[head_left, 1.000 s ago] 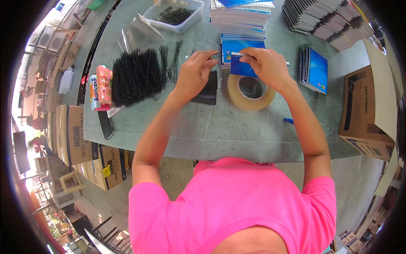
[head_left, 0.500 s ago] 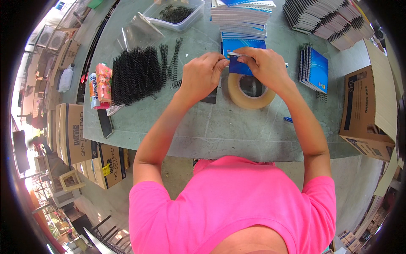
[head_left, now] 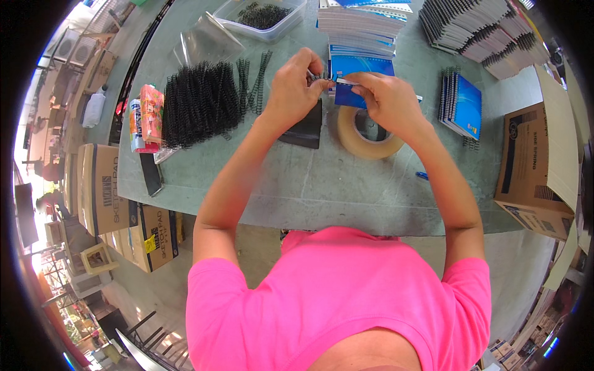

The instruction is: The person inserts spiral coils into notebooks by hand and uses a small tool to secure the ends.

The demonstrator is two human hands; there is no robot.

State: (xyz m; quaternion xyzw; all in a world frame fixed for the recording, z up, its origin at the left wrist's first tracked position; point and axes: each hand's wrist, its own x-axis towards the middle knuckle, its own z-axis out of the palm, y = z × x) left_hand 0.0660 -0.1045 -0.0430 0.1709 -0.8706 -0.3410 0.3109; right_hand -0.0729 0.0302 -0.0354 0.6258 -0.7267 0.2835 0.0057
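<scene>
Above the roll of tape (head_left: 369,133), both hands meet over the green table (head_left: 322,185) and pinch one small blue notebook (head_left: 348,94) between them. Left hand (head_left: 296,86) has its thumb and fingers closed tight on a black wire spiral (head_left: 319,78) at the notebook's left edge; how much of the spiral sits in the grip cannot be told, since the fingers hide it. Right hand (head_left: 387,102) is clamped on the notebook's upper edge, fingertips pressed together and knuckles curled over the cover. So the notebook hangs just clear of the table, held at the point where the two grips touch.

Directly under the left hand lies a flat black sheet (head_left: 303,127), its corner just beside the tape roll. Left of the grip spreads a thick heap of black spiral coils (head_left: 198,105), with a few loose coils (head_left: 255,74) between the heap and the hand. Beyond the grip, up and to the left, a clear plastic tub (head_left: 291,21) holds more black coils, and an empty clear bag (head_left: 207,43) lies beside it. Straight past the hands stands a stack of notebooks (head_left: 362,25). Right of the grip rests a short pile of blue-covered bound notebooks (head_left: 461,105), and farther right an open cardboard box (head_left: 535,167) whose contents cannot be seen.
</scene>
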